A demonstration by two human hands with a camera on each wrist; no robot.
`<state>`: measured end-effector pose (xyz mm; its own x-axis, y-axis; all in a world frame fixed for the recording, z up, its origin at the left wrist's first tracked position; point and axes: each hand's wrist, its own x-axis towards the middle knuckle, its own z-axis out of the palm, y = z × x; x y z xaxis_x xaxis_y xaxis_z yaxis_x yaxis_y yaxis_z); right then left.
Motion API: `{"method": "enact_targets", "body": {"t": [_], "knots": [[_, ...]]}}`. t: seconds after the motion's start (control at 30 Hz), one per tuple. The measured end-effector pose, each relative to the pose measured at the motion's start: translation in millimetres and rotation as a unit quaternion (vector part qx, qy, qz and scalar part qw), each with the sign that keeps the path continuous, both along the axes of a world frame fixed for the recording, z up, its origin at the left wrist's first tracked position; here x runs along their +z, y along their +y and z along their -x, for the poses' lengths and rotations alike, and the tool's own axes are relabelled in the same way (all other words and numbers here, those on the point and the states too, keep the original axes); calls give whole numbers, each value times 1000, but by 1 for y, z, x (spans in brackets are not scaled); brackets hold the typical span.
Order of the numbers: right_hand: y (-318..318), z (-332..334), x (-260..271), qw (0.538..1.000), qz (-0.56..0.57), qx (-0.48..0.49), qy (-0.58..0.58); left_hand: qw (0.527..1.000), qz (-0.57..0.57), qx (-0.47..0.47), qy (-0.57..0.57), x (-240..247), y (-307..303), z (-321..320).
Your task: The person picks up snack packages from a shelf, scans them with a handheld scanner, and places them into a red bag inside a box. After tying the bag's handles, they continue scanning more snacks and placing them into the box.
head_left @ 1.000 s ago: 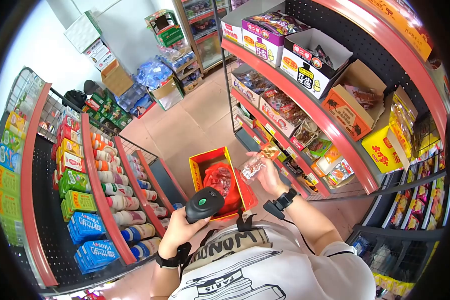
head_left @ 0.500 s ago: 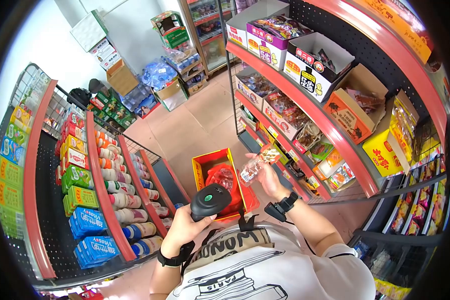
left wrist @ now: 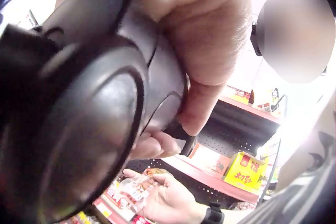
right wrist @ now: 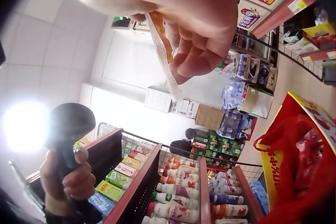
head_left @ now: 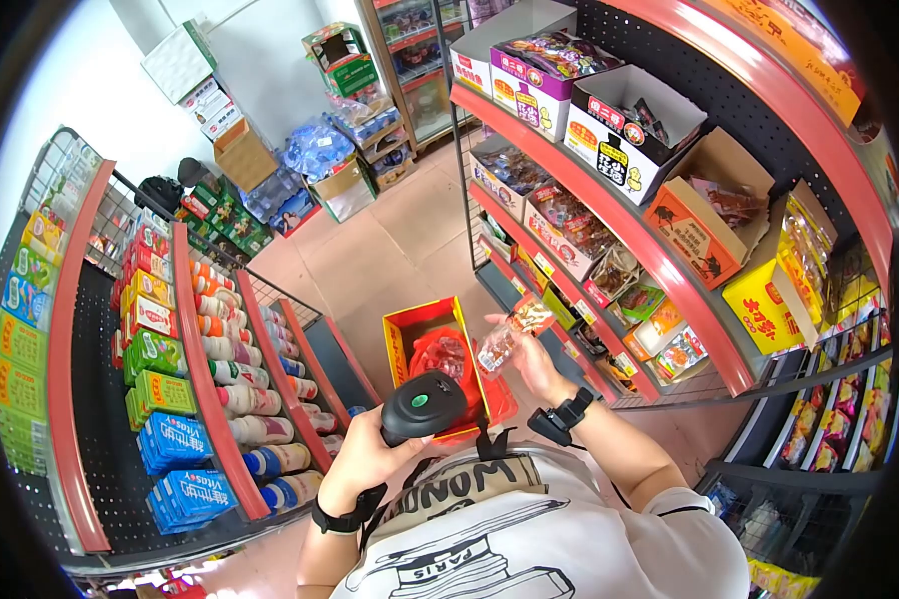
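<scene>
My left hand [head_left: 360, 454] grips a black handheld barcode scanner [head_left: 428, 409] with a green spot on its top. In the left wrist view the scanner's rounded head [left wrist: 89, 129] fills the near left, with fingers curled round its handle. Opposite it, my right hand [head_left: 541, 374] holds a small clear snack packet [head_left: 499, 349] with an orange end. Seen edge-on in the right wrist view, the packet [right wrist: 164, 56] lies between thumb and fingers. Below both hands stands an open yellow-and-red carton [head_left: 395, 344], a red plastic bag [head_left: 435, 351] of wrapped snacks inside it.
A rack of drink cartons [head_left: 175, 439] and bottles [head_left: 255, 401] rises on the left. On the right, shelves carry open snack boxes [head_left: 619, 135] and a yellow box [head_left: 764, 304]. Stacked cartons [head_left: 245, 155] and wrapped bottles [head_left: 320, 145] stand at the back beyond the tiled floor [head_left: 380, 245].
The scanner has shifted slightly right, nearer the packet. The packet has dipped a little and tilted in my right hand. Both hands keep their hold.
</scene>
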<state>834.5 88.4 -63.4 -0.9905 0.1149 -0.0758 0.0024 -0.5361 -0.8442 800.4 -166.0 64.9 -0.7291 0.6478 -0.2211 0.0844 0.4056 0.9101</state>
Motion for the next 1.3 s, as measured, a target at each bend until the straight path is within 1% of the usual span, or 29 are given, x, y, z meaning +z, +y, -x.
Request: {"method": "enact_targets", "body": {"t": [0.13, 0.37, 0.47, 0.53, 0.67, 0.77, 0.83, 0.87, 0.9, 0.97, 1.03, 1.07, 1.1, 1.17, 1.23, 1.3], "knots": [[-1, -2, 3, 1000, 13, 18, -10, 1000, 24, -16, 11, 1, -1, 2], [-1, -4, 5, 1000, 9, 25, -12, 999, 22, -24, 22, 4, 1, 2], [1, -4, 0, 999, -21, 27, 3, 1000, 19, -21, 11, 5, 1, 1], [0, -6, 7, 1000, 16, 22, -9, 1000, 6, -11, 7, 5, 1, 0], [0, -7, 5, 1000, 19, 12, 7, 1000, 6, -8, 6, 3, -1, 0], [5, -9, 14, 1000, -6, 3, -14, 1000, -2, -4, -7, 4, -2, -2], [13, -9, 25, 989, -125, -60, 43, 1000, 1, 17, 13, 0, -6, -3], [23, -10, 37, 975, -187, -68, 98, 1000, -1, 21, 5, -2, -8, -2], [26, -7, 50, 960, -208, -130, 135, 1000, -3, 17, 5, -5, -10, -3], [51, -11, 87, 914, -323, -172, 178, 999, 8, 50, 12, -9, -15, -4], [61, -21, 144, 840, -417, -308, 158, 999, 12, 50, 9, -15, -22, -4], [74, -26, 165, 766, -507, -358, 166, 998, 9, 57, 6, -16, -23, -5], [91, -32, 182, 680, -588, -403, 171, 998, 5, 65, 2, -16, -25, -5], [119, -39, 206, 656, -575, -472, 125, 998, 10, 68, 0, -19, -28, -5], [138, -47, 231, 534, -677, -504, -40, 997, 17, 72, -3, -20, -32, -5], [165, -48, 234, 425, -732, -528, -71, 995, 43, 84, -28, -20, -35, -5]]}}
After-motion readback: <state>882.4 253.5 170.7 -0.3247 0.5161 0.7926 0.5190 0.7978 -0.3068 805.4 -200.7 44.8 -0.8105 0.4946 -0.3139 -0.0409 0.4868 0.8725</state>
